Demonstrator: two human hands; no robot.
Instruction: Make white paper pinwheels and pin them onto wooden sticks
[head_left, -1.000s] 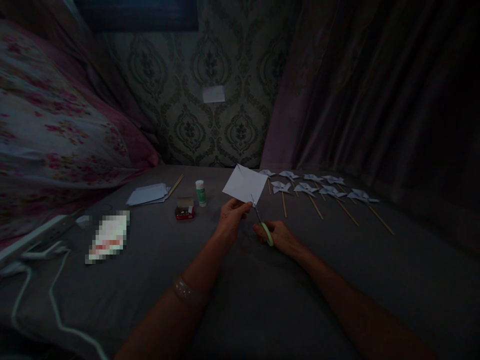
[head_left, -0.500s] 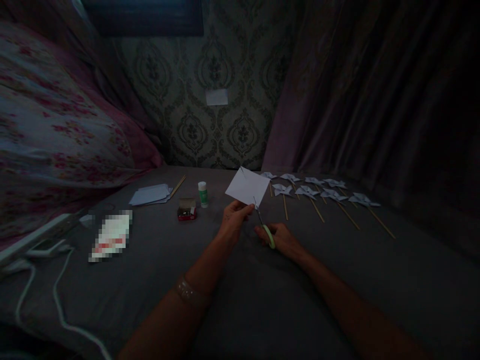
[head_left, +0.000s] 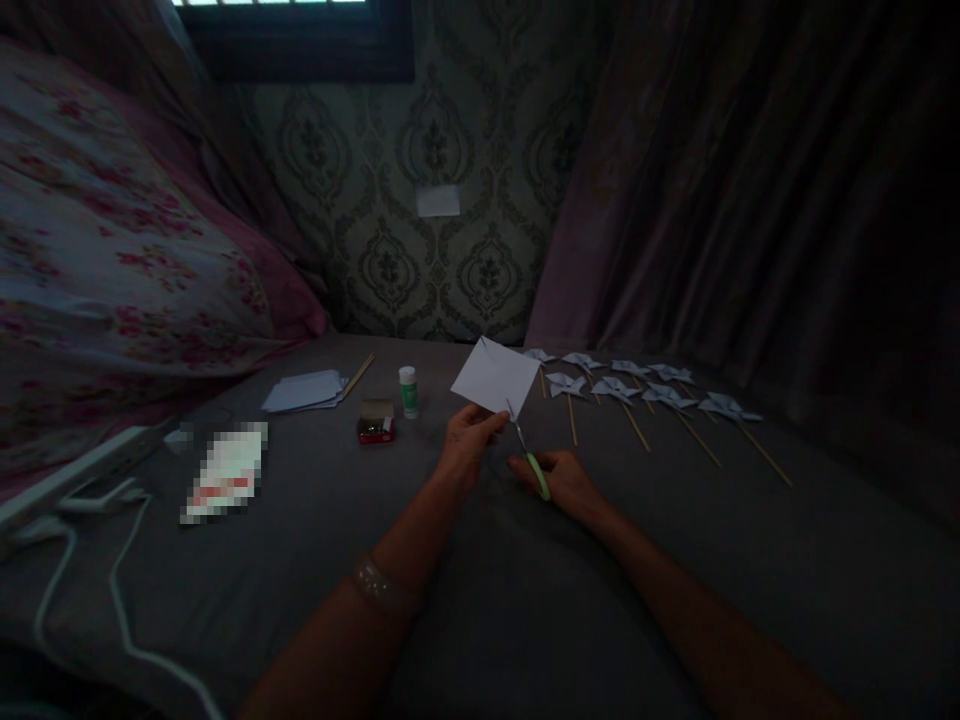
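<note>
A white square sheet of paper point(head_left: 493, 374) is pinched at its near edge by my left hand point(head_left: 472, 438), held above the grey cloth. A dark slit shows at the sheet's far corner. My right hand point(head_left: 559, 480) is closed round the green handles of a pair of scissors point(head_left: 537, 474). The blades reach over the near corner of the paper, close to my left fingertips. Beyond my hands to the right, several paper pinwheels point(head_left: 568, 386) on thin wooden sticks lie in two rows.
Left of my hands are a glue stick point(head_left: 409, 392), an open small red box point(head_left: 376, 430), a stack of white paper point(head_left: 304, 391) and some wooden sticks point(head_left: 360, 374). A blurred-out packet point(head_left: 226, 470) and a power strip point(head_left: 75, 470) with white cables lie farther left.
The camera view has tilted up slightly, so the bright window now shows. Both hands, the paper and the scissors stay almost in place; the blades remain at the near corner.
</note>
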